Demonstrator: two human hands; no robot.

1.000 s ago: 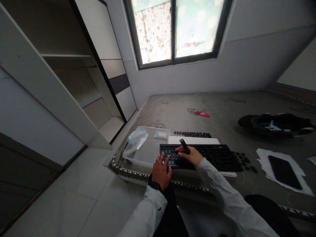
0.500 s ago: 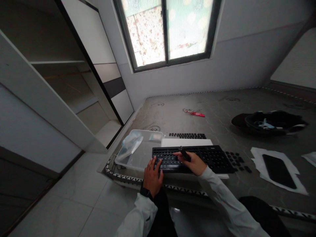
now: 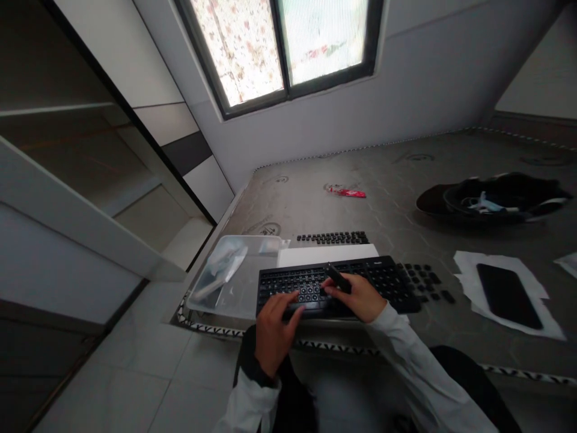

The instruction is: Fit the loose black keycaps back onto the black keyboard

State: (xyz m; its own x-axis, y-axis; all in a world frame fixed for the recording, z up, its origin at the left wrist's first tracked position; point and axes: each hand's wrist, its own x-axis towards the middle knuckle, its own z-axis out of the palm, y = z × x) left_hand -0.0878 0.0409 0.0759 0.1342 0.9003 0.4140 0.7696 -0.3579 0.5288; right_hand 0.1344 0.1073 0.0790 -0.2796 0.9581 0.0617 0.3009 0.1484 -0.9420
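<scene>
A black keyboard (image 3: 392, 285) lies near the front edge of the mattress, with bare key sockets showing in its lower middle where caps are off. My right hand (image 3: 363, 294) grips a short black rod-shaped tool (image 3: 337, 278) over the keyboard's middle; its exact kind is unclear, and the fingertips are down among the keys. At the keyboard's lower left, my left hand (image 3: 276, 325) has its fingers apart and holds nothing, the fingertips over the front rows. Loose black keycaps lie in rows (image 3: 333, 237) behind the keyboard and in a group (image 3: 421, 281) to its right.
Left of the keyboard stands a clear plastic tray (image 3: 241, 297) with plastic bags inside. A white flat box (image 3: 329, 254) sits behind the keyboard. Rightward lie a phone (image 3: 507, 294) on white paper and a black cap (image 3: 437, 201). A red packet (image 3: 351, 193) lies farther back.
My left hand has shifted on the keyboard's left front, its thumb now spread wider. My right hand still holds the black tool among the keys. The view has tilted down slightly and turned right.
</scene>
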